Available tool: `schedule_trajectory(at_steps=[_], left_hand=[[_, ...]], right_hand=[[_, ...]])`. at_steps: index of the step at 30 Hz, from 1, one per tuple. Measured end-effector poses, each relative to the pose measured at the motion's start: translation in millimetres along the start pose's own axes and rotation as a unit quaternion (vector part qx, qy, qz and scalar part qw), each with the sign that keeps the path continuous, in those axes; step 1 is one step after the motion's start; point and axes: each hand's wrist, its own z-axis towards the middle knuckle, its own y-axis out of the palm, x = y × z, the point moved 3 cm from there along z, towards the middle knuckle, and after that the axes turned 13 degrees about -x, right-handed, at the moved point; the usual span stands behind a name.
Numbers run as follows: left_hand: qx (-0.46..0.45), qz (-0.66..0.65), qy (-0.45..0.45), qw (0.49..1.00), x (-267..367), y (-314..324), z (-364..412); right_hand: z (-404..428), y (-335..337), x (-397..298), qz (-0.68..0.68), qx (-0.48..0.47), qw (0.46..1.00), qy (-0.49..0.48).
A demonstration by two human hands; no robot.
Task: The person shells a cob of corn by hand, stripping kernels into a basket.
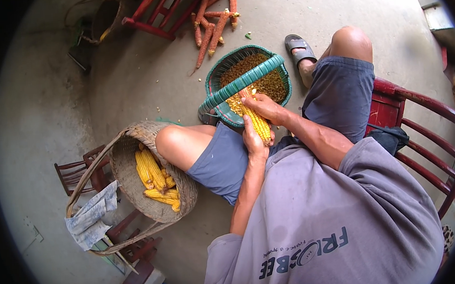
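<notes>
My left hand (255, 141) holds the near end of a yellow corn cob (256, 121), its fingers wrapped underneath. Around the far part of the same cob is my right hand (267, 107), with the thumb pressed near the kernels. The cob's far tip is bare of kernels and reddish; the rest still carries yellow rows. Just beyond both hands, a green woven basket (212, 78) stands on the floor between my legs, its green handle (243, 82) arching across. Loose corn kernels (270, 82) lie inside it. Parts of my right fingers are hidden behind the cob.
A large wicker basket (130, 187), tilted by my left knee, holds several whole corn cobs (153, 170). Stripped red cobs (217, 31) lie beside a red wooden chair (160, 9). Another red chair (434, 137) is at my right. Scattered kernels dot the concrete floor (130, 93).
</notes>
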Motion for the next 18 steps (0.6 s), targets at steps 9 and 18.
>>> schedule_trajectory(at_steps=[9, 18], left_hand=[[0.088, 0.169, 0.043, 0.981, 1, 0, 0], [0.080, 0.153, 0.028, 0.985, 2, 1, 0]], right_hand=[[-5, 1, -6, -0.034, 0.060, 0.998, -0.001], [-3, -8, -1, -0.136, 0.013, 0.988, -0.065]])
